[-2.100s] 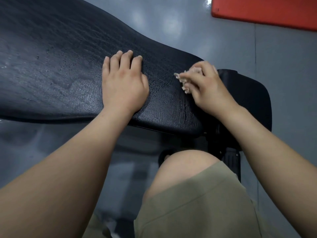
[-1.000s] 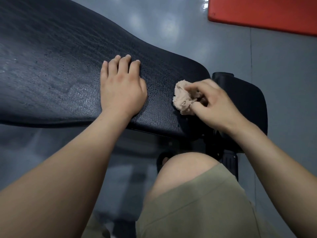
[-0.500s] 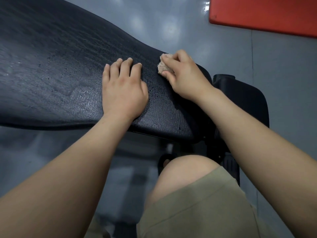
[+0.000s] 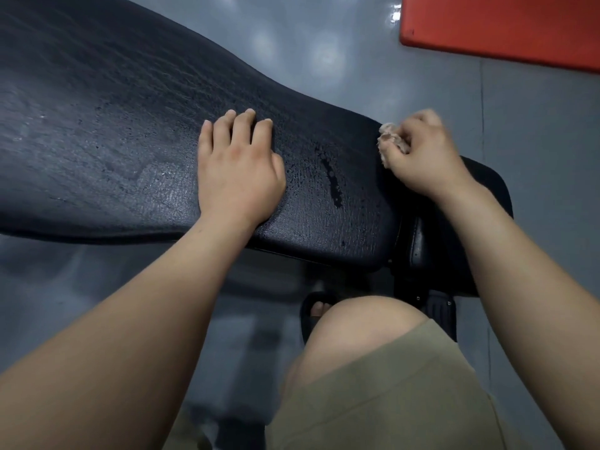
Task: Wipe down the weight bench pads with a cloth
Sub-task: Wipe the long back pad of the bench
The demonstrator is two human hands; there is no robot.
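The long black back pad [image 4: 113, 141] of the weight bench runs from upper left to centre right, its textured surface wet with droplets and a dark streak near its narrow end. My left hand [image 4: 237, 170] lies flat on the pad, fingers straight. My right hand [image 4: 422, 154] grips a small crumpled beige cloth [image 4: 388, 138] at the pad's right end, at its far edge. A smaller black seat pad [image 4: 487, 196] sits just beyond, partly hidden by my right forearm.
Grey glossy floor [image 4: 535, 125] surrounds the bench. A red mat [image 4: 503, 27] lies at the top right. My knee in khaki shorts [image 4: 373, 368] is below the pad, beside the bench's black frame [image 4: 438, 313] and a foot in a black sandal [image 4: 316, 311].
My right hand with the cloth has swept from beside my left hand to the pad's right end. My left hand has stayed flat in place.
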